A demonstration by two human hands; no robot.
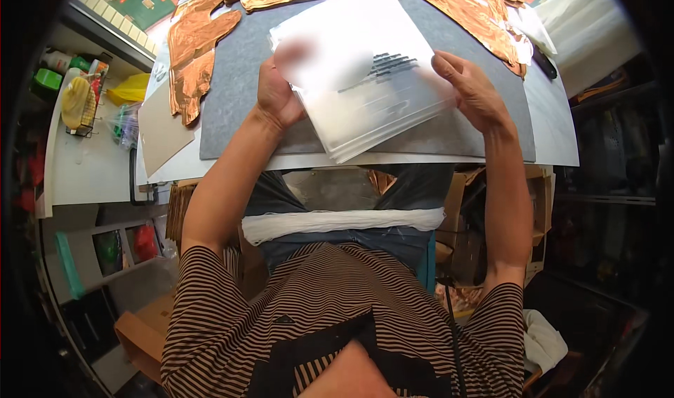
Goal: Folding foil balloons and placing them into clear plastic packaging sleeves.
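A stack of clear plastic bags (375,117) with dark printed lines is held up, tilted, over the grey mat (235,107). Its upper part shines white with glare. My left hand (281,93) is closed on the stack's left edge, with some fingers seen blurred through the plastic. At the right edge my right hand (474,89) grips the stack, thumb on top and the other fingers partly hidden behind it. Several layered edges show along the stack's near side.
Shiny copper-coloured foil pieces (193,54) lie around the mat's far and left edges. A black-handled tool (544,62) rests at the right. A bundle of white string (344,222) lies across my lap. Shelves with a wire basket (88,107) stand at the left, cardboard boxes (463,219) below the table.
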